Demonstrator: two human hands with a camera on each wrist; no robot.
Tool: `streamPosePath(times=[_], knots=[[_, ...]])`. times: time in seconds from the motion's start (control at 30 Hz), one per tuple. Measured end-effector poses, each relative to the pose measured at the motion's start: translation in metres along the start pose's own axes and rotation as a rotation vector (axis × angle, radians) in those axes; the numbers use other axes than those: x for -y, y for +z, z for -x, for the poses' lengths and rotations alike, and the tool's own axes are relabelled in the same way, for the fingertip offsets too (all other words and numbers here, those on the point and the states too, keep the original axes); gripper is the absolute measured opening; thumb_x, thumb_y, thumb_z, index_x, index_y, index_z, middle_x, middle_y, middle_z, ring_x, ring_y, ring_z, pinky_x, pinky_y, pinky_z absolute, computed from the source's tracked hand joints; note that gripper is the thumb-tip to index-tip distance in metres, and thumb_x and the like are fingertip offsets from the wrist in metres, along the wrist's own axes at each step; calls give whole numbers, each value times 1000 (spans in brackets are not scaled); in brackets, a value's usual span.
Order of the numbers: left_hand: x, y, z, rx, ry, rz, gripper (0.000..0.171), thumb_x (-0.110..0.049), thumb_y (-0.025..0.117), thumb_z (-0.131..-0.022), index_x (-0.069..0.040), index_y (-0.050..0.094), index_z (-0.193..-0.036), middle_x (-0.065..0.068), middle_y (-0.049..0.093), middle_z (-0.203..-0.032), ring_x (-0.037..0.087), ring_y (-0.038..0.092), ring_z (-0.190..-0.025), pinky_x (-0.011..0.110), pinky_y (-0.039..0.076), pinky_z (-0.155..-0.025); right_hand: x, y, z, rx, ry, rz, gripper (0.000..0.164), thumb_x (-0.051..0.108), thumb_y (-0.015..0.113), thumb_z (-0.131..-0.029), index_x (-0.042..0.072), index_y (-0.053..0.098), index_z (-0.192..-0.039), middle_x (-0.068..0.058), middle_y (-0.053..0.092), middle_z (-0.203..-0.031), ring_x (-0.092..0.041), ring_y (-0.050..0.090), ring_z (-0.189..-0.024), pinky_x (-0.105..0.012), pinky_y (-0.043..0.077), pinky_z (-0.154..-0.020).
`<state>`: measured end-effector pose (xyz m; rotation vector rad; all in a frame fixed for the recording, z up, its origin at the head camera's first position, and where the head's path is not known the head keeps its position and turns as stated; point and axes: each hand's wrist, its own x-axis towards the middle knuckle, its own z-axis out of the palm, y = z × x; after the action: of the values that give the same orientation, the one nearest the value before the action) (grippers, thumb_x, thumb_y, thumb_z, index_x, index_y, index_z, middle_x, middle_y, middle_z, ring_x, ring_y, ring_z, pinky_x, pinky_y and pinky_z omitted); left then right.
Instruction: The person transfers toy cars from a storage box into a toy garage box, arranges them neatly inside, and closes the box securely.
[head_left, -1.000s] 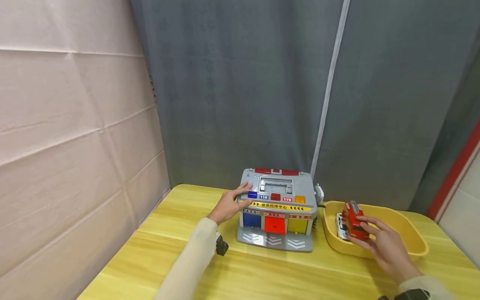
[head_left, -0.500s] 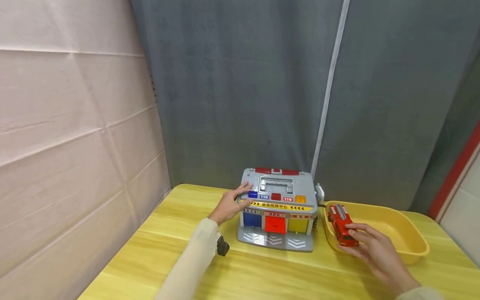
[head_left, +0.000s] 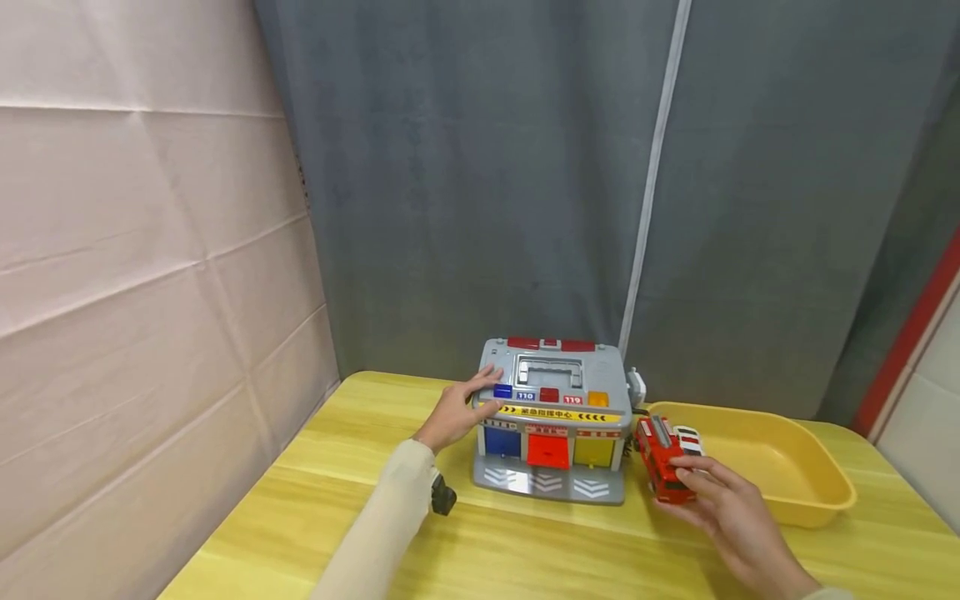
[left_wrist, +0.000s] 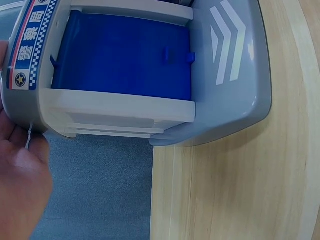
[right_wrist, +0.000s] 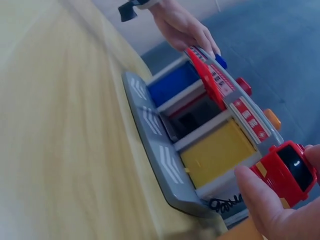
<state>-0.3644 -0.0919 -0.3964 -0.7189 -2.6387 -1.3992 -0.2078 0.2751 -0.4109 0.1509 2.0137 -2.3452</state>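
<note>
A toy rescue station (head_left: pixel 553 417) with a grey roof and blue, red and yellow doors stands on the table. Its red door (head_left: pixel 549 451) is swung up, baring a dark bay in the right wrist view; the blue door (left_wrist: pixel 125 55) and yellow door (right_wrist: pixel 217 155) are down. My left hand (head_left: pixel 455 414) rests on the station's left roof edge, fingers extended over the top. Beside the station's right side, my right hand (head_left: pixel 731 517) holds a red toy fire truck (head_left: pixel 662 462) between thumb and fingers, above the table near the basin's left rim.
A yellow basin (head_left: pixel 780 454) sits right of the station, a white toy car (head_left: pixel 688 440) at its left end, partly hidden by the truck. A black coiled cord (right_wrist: pixel 227 202) hangs at the station's right side. A grey curtain (head_left: pixel 480 183) closes off the back.
My right hand has carried the fire truck leftward from over the basin to its left rim, close to the station. The left hand keeps its place on the roof.
</note>
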Motion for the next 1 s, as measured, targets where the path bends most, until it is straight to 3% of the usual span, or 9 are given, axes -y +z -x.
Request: streamPosePath(times=[0.2,0.5,0.8,1.0], knots=[[0,0,1,-6,16,-3,55,-39,67,-95,-25,53,-146,-8,36,-163,28,30,-154,56,24,-125,-6,7,4,-17,43,-1,32,7,45,-105,26,71,-108,-25,20,-157,-18,65,-104,-40,59,-95],[0,-3,0,-9,-5,5,53,-36,67,-95,-26,53,-146,-11,34,-163,26,27,-155,56,22,-126,-21,18,12,5,9,-31,32,3,43,-105,19,70,-111,-27,32,-148,-23,64,-108,-46,59,-95],[1,-2,0,-13,-30,12,54,-36,67,-95,-27,52,-147,-11,32,-164,25,25,-156,55,21,-126,-31,33,10,79,8,-43,25,5,47,-103,15,68,-114,-20,48,-135,-24,66,-108,-46,58,-97],[-1,0,0,-6,-15,16,54,-36,67,-95,-24,53,-146,-10,33,-164,25,25,-156,53,23,-127,-37,43,8,126,26,-60,22,7,50,-102,16,67,-113,-22,46,-139,-25,66,-111,-49,56,-99]])
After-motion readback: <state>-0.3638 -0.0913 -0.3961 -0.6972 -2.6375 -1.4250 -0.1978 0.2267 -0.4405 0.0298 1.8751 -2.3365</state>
